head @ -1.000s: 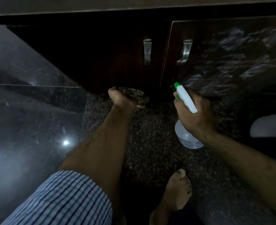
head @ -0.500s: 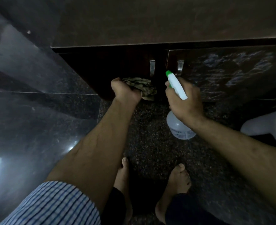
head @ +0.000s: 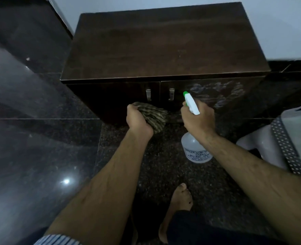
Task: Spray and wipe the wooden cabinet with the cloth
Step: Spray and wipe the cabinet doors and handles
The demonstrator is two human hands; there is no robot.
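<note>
Both hands full at the cabinet (head: 163, 45).
Left hand (head: 138, 119) grip clenched on cloth (head: 154, 115); right hand (head: 198, 119) grip wraps spray bottle (head: 194, 149).

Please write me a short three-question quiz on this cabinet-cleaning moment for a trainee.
1. True or false: the left hand holds the spray bottle.
2. Which door of the wooden cabinet shows whitish streaks? A) left door B) right door C) neither
3. Fill in: the nozzle tip of the spray bottle is coloured ____.

Key
1. False: the left hand has its grip on the striped cloth; the right hand holds the bottle.
2. B: the streaks lie on the right door, just beyond the nozzle.
3. Green.
</note>
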